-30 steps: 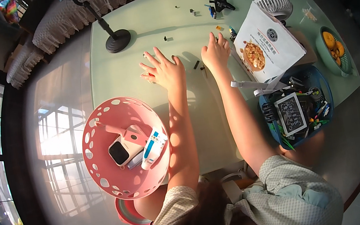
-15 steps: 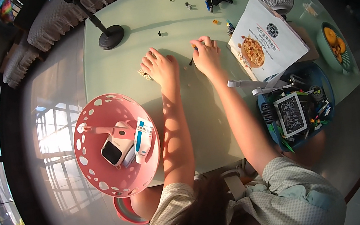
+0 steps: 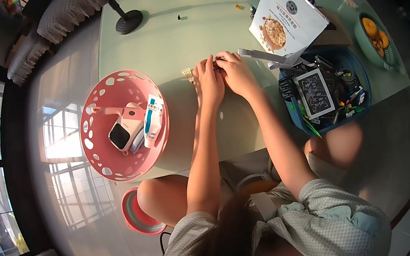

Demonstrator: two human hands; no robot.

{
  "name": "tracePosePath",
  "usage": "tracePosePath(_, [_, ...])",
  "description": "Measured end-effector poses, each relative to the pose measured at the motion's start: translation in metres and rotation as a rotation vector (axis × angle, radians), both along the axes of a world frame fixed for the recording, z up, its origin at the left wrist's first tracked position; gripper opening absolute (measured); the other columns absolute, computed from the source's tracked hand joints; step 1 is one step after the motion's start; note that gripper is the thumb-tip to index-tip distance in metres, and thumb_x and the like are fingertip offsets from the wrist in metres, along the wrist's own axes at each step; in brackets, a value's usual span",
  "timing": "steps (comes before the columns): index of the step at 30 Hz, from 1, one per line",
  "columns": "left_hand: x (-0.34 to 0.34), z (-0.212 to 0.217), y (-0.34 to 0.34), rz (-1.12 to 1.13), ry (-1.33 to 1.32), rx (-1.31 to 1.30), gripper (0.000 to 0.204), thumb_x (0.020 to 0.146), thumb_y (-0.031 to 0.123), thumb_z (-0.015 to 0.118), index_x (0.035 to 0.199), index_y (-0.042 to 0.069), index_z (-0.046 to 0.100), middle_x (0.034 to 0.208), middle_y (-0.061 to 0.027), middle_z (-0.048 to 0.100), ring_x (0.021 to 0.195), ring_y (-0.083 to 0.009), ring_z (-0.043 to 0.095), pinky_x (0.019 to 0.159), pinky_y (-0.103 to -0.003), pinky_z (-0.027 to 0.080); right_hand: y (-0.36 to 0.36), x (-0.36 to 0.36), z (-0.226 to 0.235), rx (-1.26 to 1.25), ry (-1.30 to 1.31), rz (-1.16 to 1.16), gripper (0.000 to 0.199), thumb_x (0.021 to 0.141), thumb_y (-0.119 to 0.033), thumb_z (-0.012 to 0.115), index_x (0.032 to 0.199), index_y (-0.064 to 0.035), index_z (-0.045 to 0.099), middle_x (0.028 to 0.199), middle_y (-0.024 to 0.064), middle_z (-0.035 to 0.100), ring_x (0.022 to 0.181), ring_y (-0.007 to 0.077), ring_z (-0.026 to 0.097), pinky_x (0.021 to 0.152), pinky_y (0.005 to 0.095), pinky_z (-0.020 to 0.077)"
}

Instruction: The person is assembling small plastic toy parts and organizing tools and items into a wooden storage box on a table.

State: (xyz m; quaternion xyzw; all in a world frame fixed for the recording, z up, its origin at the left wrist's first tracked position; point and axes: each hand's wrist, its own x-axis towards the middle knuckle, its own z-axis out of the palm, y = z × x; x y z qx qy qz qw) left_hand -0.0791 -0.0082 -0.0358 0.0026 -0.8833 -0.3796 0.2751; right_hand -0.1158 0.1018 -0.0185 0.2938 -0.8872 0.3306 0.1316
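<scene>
We see our left hand (image 3: 207, 81) and right hand (image 3: 233, 73) pressed together in the middle of the pale green table (image 3: 173, 40), pinching a tiny piece (image 3: 216, 65) between the fingertips. A small tan bit (image 3: 187, 74) lies just left of them. The pink basket (image 3: 104, 146) at the left edge holds a small camera (image 3: 122, 131) and a tube (image 3: 150, 122). The blue bin (image 3: 296, 117) at the right is full of small parts. The table's top middle has open room.
</scene>
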Motion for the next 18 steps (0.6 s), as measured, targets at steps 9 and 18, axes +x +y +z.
tracePosePath(9, [0.074,0.033,0.023,-0.227,-0.198,0.398,0.040,0.087,-0.004,0.041,0.124,0.001,0.056,0.119,-0.0129,0.053,0.112,-0.0232,0.053,0.095,-0.033,0.044,0.052,0.071,0.022,0.011,-0.087,0.063,0.018,0.081,-0.007,0.064,0.099,-0.0039,0.066,0.110,0.0068,0.060,0.101,0.0284,0.056,0.089,0.0376,0.0475])
tracePosePath(18, [0.102,0.065,0.004,0.012,-0.246,-0.010,0.039,0.080,-0.002,0.055,0.117,0.011,0.063,0.114,-0.0086,0.062,0.103,-0.0246,0.060,0.091,-0.033,0.048,0.072,0.088,0.033,-0.129,-0.042,0.057,0.019,0.081,-0.006,0.061,0.098,-0.0078,0.070,0.098,0.0067,0.067,0.094,0.0278,0.062,0.083,0.0352,0.0498])
